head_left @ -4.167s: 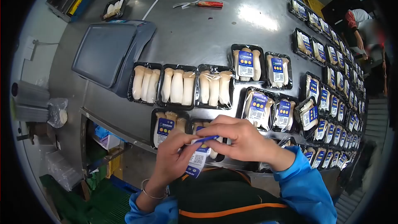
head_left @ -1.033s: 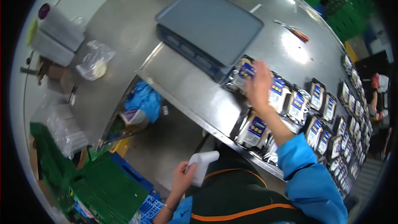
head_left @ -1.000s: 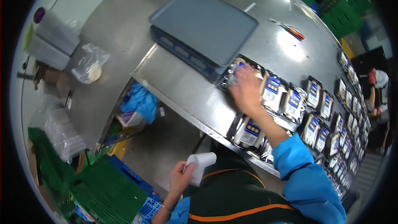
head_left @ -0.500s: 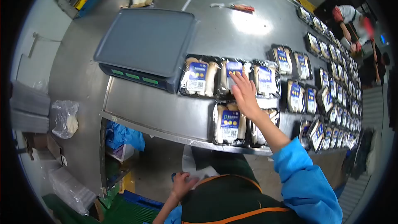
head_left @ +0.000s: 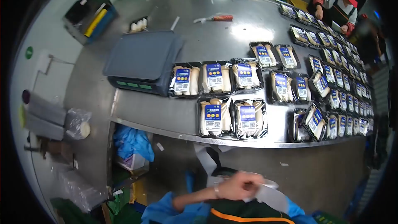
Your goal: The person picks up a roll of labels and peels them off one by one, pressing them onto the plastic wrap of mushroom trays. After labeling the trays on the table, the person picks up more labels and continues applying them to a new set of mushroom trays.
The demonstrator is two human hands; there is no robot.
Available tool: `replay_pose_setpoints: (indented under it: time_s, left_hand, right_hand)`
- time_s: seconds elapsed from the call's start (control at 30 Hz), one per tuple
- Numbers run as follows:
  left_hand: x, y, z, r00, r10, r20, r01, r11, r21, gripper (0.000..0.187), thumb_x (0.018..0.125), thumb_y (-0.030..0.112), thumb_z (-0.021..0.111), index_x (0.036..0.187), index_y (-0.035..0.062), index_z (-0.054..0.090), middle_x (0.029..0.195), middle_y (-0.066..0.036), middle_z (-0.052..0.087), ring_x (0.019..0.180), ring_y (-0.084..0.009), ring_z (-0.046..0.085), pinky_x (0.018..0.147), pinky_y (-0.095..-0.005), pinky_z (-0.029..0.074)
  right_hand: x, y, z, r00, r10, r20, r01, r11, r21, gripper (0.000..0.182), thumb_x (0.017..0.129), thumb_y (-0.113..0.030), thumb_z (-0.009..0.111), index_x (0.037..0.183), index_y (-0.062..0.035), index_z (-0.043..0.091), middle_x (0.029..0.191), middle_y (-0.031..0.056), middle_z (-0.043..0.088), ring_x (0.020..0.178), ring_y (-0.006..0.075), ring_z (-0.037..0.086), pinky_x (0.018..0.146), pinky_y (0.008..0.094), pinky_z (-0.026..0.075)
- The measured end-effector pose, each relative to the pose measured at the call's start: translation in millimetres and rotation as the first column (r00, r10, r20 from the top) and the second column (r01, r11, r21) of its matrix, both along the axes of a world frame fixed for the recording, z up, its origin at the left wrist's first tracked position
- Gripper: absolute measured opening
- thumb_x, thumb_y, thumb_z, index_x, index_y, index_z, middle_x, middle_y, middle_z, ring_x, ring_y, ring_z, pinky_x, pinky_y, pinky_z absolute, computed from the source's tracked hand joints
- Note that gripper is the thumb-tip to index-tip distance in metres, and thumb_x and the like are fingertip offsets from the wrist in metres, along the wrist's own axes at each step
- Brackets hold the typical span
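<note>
- At far left, off the table: clear plastic bag (head_left: 77, 123) beside grey rolls (head_left: 43, 116).
- On the steel table (head_left: 174, 112): grey scale (head_left: 141, 60), with labelled mushroom trays (head_left: 182, 81) just to its right, in rows running to the far right edge.
- Nearest the table's front edge: two labelled trays (head_left: 213, 117) side by side.
- Low in view, close to the body: left hand (head_left: 236, 186), blurred, fingers curled on a white label strip (head_left: 271, 195).
- Right hand not visible; grip impossible to tell.
- Top right: another person (head_left: 338, 4) at the table's far end.
</note>
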State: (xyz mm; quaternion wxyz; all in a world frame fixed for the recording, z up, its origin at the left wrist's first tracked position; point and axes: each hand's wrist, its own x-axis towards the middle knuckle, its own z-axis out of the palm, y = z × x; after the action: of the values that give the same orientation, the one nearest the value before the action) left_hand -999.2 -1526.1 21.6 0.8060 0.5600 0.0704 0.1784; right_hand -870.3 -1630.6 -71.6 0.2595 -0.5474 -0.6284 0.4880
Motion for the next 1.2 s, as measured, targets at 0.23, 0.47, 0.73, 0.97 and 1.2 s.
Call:
replay_pose_setpoints:
  time_s: [0.23,0.47,0.73,0.97,1.2]
  left_hand:
    - [123,-129,-20,0.994,0.024,-0.109,0.018,0.928,0.372,0.023,0.072,0.006,0.053,0.094,0.0084,0.044,0.075,-0.007,0.054,0.063,-0.0212,0.058,0.054,-0.0331,0.044]
    - [161,-164,-218,0.708,0.488,-0.511,0.3,0.447,0.843,0.033,0.066,0.009,0.059,0.098,0.0117,0.06,0.108,-0.015,0.055,0.102,-0.0342,0.05,0.089,-0.0416,0.04]
    - [224,-152,-275,0.461,0.38,-0.802,0.421,0.703,0.574,0.027,0.075,0.02,0.054,0.099,0.0087,0.057,0.096,-0.019,0.061,0.092,-0.036,0.057,0.08,-0.0431,0.045]
    - [337,-213,-343,0.225,0.033,-0.974,0.91,0.351,0.222,0.035,0.073,0.024,0.06,0.104,0.0069,0.061,0.105,-0.018,0.06,0.105,-0.0303,0.055,0.086,-0.038,0.045]
    - [603,-242,-277,0.466,0.006,-0.885,0.834,0.33,0.442,0.029,0.08,0.03,0.053,0.101,0.0108,0.062,0.098,-0.019,0.061,0.098,-0.0334,0.057,0.086,-0.0388,0.045]
  right_hand:
    - [112,-168,-71,0.106,-0.963,-0.248,0.833,0.222,-0.507,0.025,0.085,-0.025,0.055,0.074,-0.0033,0.055,0.075,0.0109,0.057,0.067,0.0204,0.055,0.06,0.0318,0.044]
    - [135,-386,-56,0.1,-0.992,0.074,0.789,0.034,-0.614,0.044,0.088,-0.034,0.052,0.052,-0.0104,0.044,0.043,0.0008,0.041,0.035,0.0082,0.034,0.035,0.0258,0.024]
    - [136,-473,-103,0.119,-0.977,0.175,0.931,0.048,-0.361,0.031,0.089,-0.027,0.05,0.082,-0.0001,0.062,0.066,0.008,0.062,0.061,0.0162,0.058,0.06,0.0303,0.047]
    - [334,-459,-87,-0.046,-0.987,0.153,0.967,-0.082,-0.242,0.021,0.075,-0.017,0.067,0.086,-0.0033,0.056,0.065,0.0039,0.057,0.056,0.0109,0.054,0.05,0.0258,0.043]
    - [400,-580,-169,-0.333,-0.845,0.417,0.775,-0.498,-0.39,0.018,0.07,-0.009,0.065,0.079,0.0002,0.052,0.06,0.0057,0.054,0.048,0.0161,0.053,0.044,0.0306,0.043]
